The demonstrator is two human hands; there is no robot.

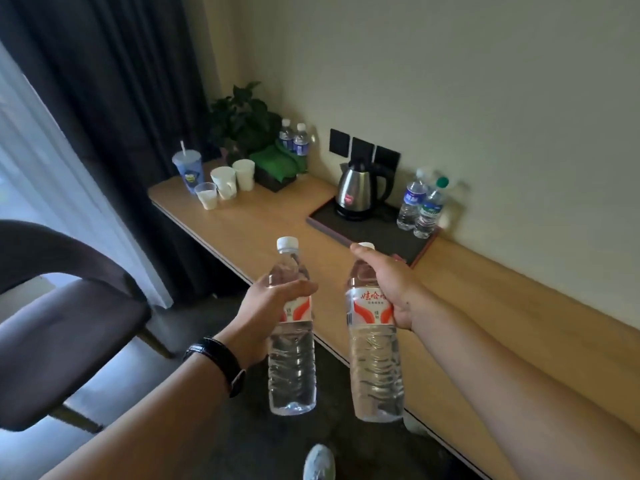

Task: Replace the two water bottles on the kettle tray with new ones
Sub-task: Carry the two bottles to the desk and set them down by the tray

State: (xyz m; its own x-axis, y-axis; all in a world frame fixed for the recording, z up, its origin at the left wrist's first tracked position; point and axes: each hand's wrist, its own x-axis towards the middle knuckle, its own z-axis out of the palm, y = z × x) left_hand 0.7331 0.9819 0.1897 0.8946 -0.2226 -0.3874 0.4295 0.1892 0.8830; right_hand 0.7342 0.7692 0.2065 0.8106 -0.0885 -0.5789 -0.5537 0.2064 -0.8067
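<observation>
My left hand [273,306] grips a full clear water bottle [291,368] with a red-and-white label, held upright in front of the desk. In my right hand [384,289] is a second bottle of the same kind [375,372], also upright. Further off, a dark kettle tray [377,233] lies on the wooden desk by the wall. A steel kettle [358,190] stands on its far left part. Two used bottles stand at the tray's right end: one with a blue label [411,202] and one with a green cap [429,211].
The wooden desk [263,223] runs along the wall. At its far left end are several cups [225,183], a plant [242,119], a green packet and two more blue-label bottles [294,140]. A dark chair [59,306] stands at left, by the curtain.
</observation>
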